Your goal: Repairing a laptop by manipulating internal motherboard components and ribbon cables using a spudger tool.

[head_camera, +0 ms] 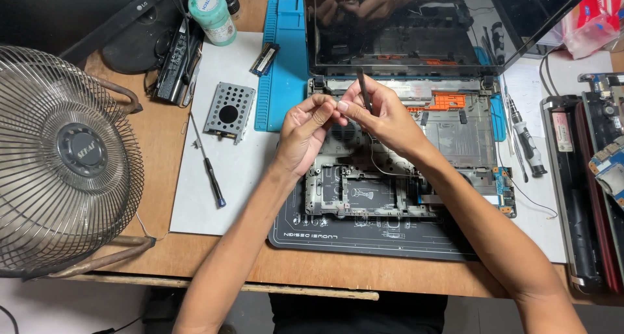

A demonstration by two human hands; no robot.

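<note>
An opened laptop base (pixel 455 145) with its internals bare lies on a dark work mat (pixel 364 233), its screen (pixel 416 22) tilted up behind. My two hands meet above the base's rear left part. My right hand (pixel 383 116) grips a thin dark tool (pixel 364 90) that points upward. My left hand (pixel 305 129) pinches its fingertips together against the right hand's fingers; whatever small thing lies between them is hidden. A thin wire (pixel 383 168) curves down from under my right hand.
A metal drive caddy (pixel 229 110), a screwdriver (pixel 209 171) and a memory stick (pixel 264 58) lie on a grey mat at left. A wire-cage fan (pixel 62 158) stands at far left. Another screwdriver (pixel 528 145) and more laptop parts (pixel 585 184) lie at right.
</note>
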